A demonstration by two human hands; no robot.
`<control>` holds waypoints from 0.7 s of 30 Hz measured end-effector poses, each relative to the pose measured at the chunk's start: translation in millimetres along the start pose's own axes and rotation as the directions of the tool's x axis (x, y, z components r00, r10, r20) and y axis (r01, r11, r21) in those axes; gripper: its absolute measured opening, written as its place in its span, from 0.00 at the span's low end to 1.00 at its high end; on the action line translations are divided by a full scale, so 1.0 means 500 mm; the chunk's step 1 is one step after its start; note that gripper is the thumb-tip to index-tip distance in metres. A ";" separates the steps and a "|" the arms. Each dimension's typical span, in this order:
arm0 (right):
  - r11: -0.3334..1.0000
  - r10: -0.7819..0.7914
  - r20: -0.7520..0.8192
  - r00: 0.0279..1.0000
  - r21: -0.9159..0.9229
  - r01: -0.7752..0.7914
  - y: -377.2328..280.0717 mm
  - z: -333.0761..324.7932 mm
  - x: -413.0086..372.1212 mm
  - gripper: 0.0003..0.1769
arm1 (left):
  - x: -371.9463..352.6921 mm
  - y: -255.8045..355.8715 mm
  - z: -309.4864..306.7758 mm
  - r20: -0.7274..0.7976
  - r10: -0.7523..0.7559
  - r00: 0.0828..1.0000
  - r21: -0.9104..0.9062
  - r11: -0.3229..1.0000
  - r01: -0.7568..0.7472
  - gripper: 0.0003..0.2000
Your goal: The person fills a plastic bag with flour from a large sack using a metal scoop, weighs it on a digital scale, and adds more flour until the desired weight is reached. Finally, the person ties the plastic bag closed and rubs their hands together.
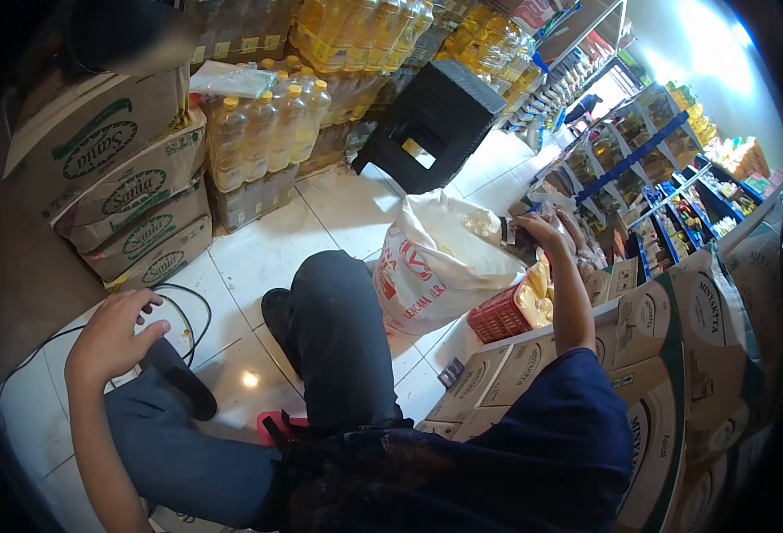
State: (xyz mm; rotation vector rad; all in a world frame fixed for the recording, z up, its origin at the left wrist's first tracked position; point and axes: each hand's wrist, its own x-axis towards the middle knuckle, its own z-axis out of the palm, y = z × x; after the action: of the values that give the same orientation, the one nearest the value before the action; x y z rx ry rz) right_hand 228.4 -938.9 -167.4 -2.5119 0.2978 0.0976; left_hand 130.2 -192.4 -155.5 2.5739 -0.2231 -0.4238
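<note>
My right hand (540,233) is at the far right rim of a white woven sack (418,284) with red print. Its fingers curl down around a small dark thing at the sack's mouth, too hidden to name. The sack stands upright on the floor with its top open, and pale contents (480,224) show inside. Just below that hand, a red plastic basket (498,318) holds yellowish packets (538,298). Off to the left, my left hand (116,336) hovers above my knee, thumb and fingers apart, holding nothing.
A black plastic stool (436,124) stands beyond the sack. Shrink-wrapped oil bottles (262,133) and stacked cartons (143,191) line the left side. More cartons (649,373) are close on my right. A black cable (198,306) loops over the tiled floor. A person (584,108) is far back.
</note>
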 end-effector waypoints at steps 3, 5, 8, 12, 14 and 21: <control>0.963 0.160 -0.012 0.987 0.224 -0.153 -0.029 -0.006 0.012 0.13 | 0.002 0.017 0.008 -0.090 0.120 0.989 0.046 0.992 -0.116 0.17; 0.944 0.143 -0.019 0.990 0.304 -0.130 -0.046 -0.013 0.033 0.13 | 0.005 0.057 0.002 -0.121 0.207 0.971 0.041 0.978 -0.204 0.16; 0.930 0.087 -0.068 0.994 0.364 -0.057 -0.121 -0.004 0.041 0.13 | 0.035 0.100 0.014 -0.213 0.314 0.925 -0.078 0.938 -0.337 0.14; 0.955 -0.047 -0.020 0.999 0.291 0.051 -0.251 0.008 0.109 0.14 | 0.070 0.086 0.009 -0.298 0.371 0.880 0.025 0.924 -0.382 0.13; 0.944 -0.140 -0.009 0.990 0.299 0.136 -0.338 0.044 0.138 0.14 | 0.074 0.072 0.001 -0.355 0.395 0.847 -0.030 0.901 -0.432 0.12; 0.802 -0.471 0.057 0.880 0.443 0.401 -0.699 0.237 0.193 0.11 | -0.080 0.063 -0.062 -0.842 0.287 0.458 0.052 0.887 -0.459 0.10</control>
State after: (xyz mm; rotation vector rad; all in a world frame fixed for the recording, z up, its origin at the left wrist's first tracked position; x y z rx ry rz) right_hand 403.7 -611.3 -81.6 -2.0607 -0.3112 0.0473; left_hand 100.7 -195.2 -103.9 2.1407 -0.3627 0.9322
